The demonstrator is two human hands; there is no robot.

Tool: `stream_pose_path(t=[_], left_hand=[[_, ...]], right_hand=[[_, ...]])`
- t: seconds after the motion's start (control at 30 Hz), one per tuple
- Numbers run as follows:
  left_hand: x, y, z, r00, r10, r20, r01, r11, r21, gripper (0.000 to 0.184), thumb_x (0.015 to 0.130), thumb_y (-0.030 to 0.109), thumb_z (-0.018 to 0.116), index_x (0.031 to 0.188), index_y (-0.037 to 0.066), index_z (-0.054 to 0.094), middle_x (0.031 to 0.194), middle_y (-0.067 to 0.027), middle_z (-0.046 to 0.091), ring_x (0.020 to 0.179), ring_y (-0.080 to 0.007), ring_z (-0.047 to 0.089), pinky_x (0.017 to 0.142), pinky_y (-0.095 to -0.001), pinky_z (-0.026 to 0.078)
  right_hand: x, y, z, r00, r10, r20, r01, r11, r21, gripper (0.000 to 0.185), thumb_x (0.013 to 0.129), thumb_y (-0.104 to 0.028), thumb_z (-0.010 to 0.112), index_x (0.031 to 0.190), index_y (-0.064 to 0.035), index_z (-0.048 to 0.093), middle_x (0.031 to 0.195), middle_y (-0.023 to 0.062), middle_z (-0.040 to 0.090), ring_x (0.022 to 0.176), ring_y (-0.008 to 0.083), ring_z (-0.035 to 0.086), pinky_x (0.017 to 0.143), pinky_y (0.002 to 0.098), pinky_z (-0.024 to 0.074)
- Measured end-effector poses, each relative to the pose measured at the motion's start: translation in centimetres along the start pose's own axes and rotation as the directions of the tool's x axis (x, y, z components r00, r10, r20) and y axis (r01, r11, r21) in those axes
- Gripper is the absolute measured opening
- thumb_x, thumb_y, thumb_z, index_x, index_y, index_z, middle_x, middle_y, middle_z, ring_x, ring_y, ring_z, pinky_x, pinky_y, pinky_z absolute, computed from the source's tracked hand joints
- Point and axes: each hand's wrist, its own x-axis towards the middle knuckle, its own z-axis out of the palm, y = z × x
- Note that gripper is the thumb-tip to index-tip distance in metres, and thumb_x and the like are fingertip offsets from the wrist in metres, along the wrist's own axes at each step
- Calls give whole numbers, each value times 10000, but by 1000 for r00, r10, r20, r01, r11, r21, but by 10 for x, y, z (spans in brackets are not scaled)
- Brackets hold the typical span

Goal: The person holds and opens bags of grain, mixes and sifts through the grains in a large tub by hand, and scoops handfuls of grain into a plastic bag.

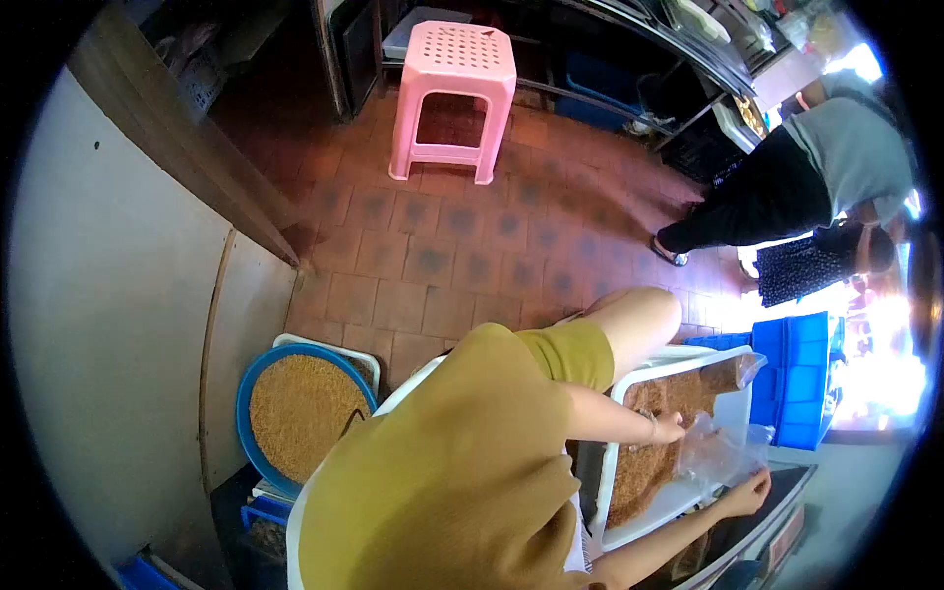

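Observation:
My left hand (669, 429) is over the brown, grain-like loose material (639, 477) in a white tray (608, 497). Its fingers are curled beside a clear plastic bag (723, 447); what they hold is hidden. Nearer the tray's outer edge, my right hand (749, 494) pinches the far end of that bag, which is spread between both hands and looks mostly clear. A filled clear bag (726, 375) of the same brown material lies at the tray's upper end.
A blue round basin (243, 418) of tan grains stands behind me. Blue crates (792, 379) are stacked past the tray. A pink stool (457, 64) stands on the tiled floor (433, 261). Another person (787, 182) is at the upper right, near shelving.

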Motion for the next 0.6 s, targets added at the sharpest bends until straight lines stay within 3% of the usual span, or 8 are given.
stream_pose_path(t=[0.1, 0.13, 0.2, 0.23, 0.33, 0.43, 0.5, 0.6], left_hand=[[-19, 23, -4, 992, 121, 30, -124, 984, 125, 794, 708, 231, 719, 1387, -35, 406, 1359, -269, 502, 1250, -373, 501, 1041, -405, 415], [-25, 38, -6, 993, 57, 105, -85, 954, 288, 997, 697, 272, 769, 1479, -16, 222, 1424, -287, 414, 1282, -397, 454, 1048, -410, 405], [-12, 24, 2, 993, 118, 28, -120, 987, 109, 1067, 654, 298, 819, 1488, 44, 204, 1388, -228, 445, 1250, -355, 475, 992, -415, 448], [-4, 23, 14, 989, 147, 18, -148, 989, 30, 1104, 633, 311, 844, 1493, 74, 194, 1369, -199, 460, 1234, -334, 485, 964, -417, 469], [-16, 63, -7, 960, -134, 248, 198, 947, -254, 1098, 762, 342, 772, 1535, 112, 26, 1424, -243, 398, 1233, -331, 497, 999, -419, 454], [-1, 48, -12, 907, -181, 381, 376, 757, -535, 813, 904, 316, 642, 1521, 119, 150, 1414, -155, 442, 1178, -278, 537, 987, -424, 467], [23, 14, -17, 836, -155, 527, 497, 621, -606, 639, 929, 270, 620, 1452, 129, 282, 1324, -135, 491, 1107, -291, 549, 933, -422, 483], [6, 42, -21, 831, -255, 494, 478, 781, -402, 387, 975, 278, 554, 1312, 112, 460, 1261, -123, 537, 1051, -244, 574, 928, -392, 477]], right_hand=[[-4, -25, -7, 988, -46, -148, 74, 978, 194, 324, 965, -289, 607, 1036, 10, 710, 981, 122, 723, 862, 237, 674, 778, 351, 526], [-4, -22, -2, 984, -29, -173, 78, 956, 283, 309, 969, -267, 604, 1037, 18, 704, 981, 123, 720, 860, 232, 670, 777, 350, 528], [-1, -30, -13, 988, -59, -141, 99, 950, 297, 246, 982, -183, 588, 1042, 34, 686, 977, 127, 702, 866, 204, 648, 792, 342, 526], [-2, -32, -14, 997, 20, -80, 11, 931, 364, 235, 985, -176, 582, 1029, 34, 681, 957, 110, 691, 875, 192, 632, 811, 326, 515], [-2, -20, -11, 983, 164, -81, -96, 842, 531, 200, 965, -173, 609, 988, 10, 686, 907, 49, 659, 833, 145, 594, 774, 290, 494], [-12, -33, -19, 990, 137, 39, -136, 819, 557, 157, 942, -146, 634, 915, 2, 680, 877, 26, 640, 825, 121, 570, 783, 268, 468], [-23, -49, -19, 985, 170, 13, -148, 817, 558, 152, 946, -119, 621, 863, 7, 645, 810, -5, 588, 753, 83, 526, 702, 231, 432], [-27, -55, -26, 991, 137, -4, -123, 900, 419, 128, 928, -91, 630, 880, 25, 653, 796, 26, 614, 751, 84, 550, 698, 233, 444]])
